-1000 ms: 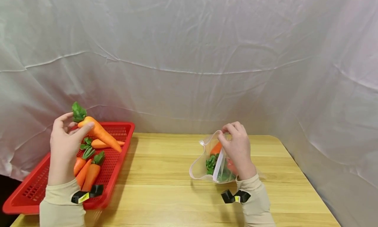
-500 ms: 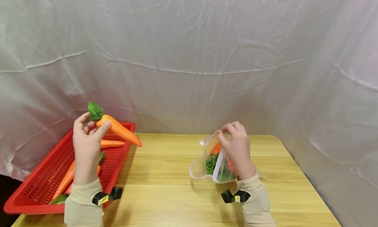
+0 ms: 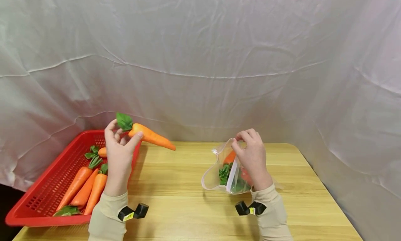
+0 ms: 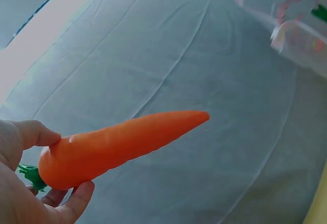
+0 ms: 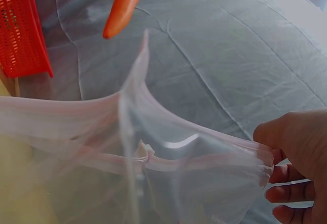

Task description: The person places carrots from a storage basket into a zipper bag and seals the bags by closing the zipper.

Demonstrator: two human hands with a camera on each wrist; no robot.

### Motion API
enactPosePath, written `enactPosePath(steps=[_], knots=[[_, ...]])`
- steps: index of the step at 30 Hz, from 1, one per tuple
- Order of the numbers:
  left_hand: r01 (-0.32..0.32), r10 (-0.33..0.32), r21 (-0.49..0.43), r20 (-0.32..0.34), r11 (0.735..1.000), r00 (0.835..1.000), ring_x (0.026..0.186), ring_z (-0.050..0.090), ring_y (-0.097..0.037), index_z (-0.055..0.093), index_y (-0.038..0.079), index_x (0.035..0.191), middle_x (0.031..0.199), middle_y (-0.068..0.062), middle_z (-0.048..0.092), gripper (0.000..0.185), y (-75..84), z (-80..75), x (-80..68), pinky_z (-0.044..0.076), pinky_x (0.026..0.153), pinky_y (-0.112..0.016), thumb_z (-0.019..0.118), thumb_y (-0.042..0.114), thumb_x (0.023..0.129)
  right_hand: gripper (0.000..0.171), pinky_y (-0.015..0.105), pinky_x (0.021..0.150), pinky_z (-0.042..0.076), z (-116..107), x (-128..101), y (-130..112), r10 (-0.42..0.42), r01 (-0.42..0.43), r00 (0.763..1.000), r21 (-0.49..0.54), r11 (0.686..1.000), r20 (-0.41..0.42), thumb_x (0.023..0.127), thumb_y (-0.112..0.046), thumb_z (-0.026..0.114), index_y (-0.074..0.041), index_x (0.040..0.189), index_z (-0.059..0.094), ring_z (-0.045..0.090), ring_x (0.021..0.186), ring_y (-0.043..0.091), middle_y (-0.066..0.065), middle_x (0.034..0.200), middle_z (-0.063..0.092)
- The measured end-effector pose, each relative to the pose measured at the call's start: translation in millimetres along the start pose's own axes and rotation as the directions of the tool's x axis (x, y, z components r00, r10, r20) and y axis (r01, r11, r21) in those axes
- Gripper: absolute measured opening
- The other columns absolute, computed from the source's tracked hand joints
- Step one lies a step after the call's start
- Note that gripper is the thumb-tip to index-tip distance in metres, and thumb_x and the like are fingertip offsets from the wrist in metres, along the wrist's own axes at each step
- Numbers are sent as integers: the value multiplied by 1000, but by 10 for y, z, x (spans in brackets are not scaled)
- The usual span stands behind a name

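Observation:
My left hand (image 3: 120, 154) pinches an orange carrot (image 3: 153, 136) with green leaves near its thick end. The carrot is raised above the table, its tip pointing right; the left wrist view shows the thumb over it and fingers beneath. With thumb and fingers, my right hand (image 3: 252, 157) pinches the rim of a clear zip bag (image 3: 210, 180). The bag's mouth gapes to the left, and a white slider (image 5: 144, 152) shows on its rim. Inside the bag lie a carrot (image 3: 229, 158) and green leaves (image 3: 224, 174).
A red basket (image 3: 47, 185) at the left holds several carrots (image 3: 75, 183) with leaves, partly hidden behind my left forearm. Underneath is a wooden table (image 3: 175, 213), with a grey cloth (image 3: 200, 94) hanging behind and to the right.
My left hand has carried the carrot rightward, from over the basket to past its right edge. The right hand and the zip bag have hardly moved.

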State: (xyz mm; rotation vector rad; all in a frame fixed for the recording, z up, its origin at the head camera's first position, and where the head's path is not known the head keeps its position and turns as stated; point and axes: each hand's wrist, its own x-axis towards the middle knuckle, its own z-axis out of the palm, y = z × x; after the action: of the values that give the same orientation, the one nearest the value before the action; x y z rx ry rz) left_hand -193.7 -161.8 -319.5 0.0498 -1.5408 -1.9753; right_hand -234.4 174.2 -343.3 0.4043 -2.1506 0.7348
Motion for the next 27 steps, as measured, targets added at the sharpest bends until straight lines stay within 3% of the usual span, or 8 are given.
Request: enactPosePath(steps=[8,15,20,27], knots=[[38,-42,42,89,998,995,107,54,-12,32,16,142,118,2,52,76,-142,198,-145,48,83,-15,67,-13,81,8,38,68,47,-22,-15,-11,13,-13,1000,-1,1000,11,80,-7,72,-4,78,64,53,80,27,10,83,57],[50,-66,77,207,996,976,104,52,-12,31,13,145,120,1,45,77,-266,366,-301,50,84,-18,68,-11,81,8,38,68,46,-18,-5,-12,2,-2,1000,11,1000,3,80,-7,71,-4,78,64,53,79,28,11,83,57],[45,-67,85,273,995,960,100,56,-10,44,5,135,116,-2,52,64,-381,516,-467,52,85,-19,71,-10,80,8,38,67,46,-10,-6,-2,-16,16,1000,7,1000,-12,79,-7,71,-5,77,64,53,77,28,10,82,57],[-19,-13,84,367,996,930,99,62,-11,55,-5,117,116,-12,55,46,-575,715,-717,55,87,-22,77,-4,77,8,38,66,45,-6,-6,1,-30,30,999,7,1000,-21,79,-6,71,-4,77,64,51,75,28,11,81,56]])
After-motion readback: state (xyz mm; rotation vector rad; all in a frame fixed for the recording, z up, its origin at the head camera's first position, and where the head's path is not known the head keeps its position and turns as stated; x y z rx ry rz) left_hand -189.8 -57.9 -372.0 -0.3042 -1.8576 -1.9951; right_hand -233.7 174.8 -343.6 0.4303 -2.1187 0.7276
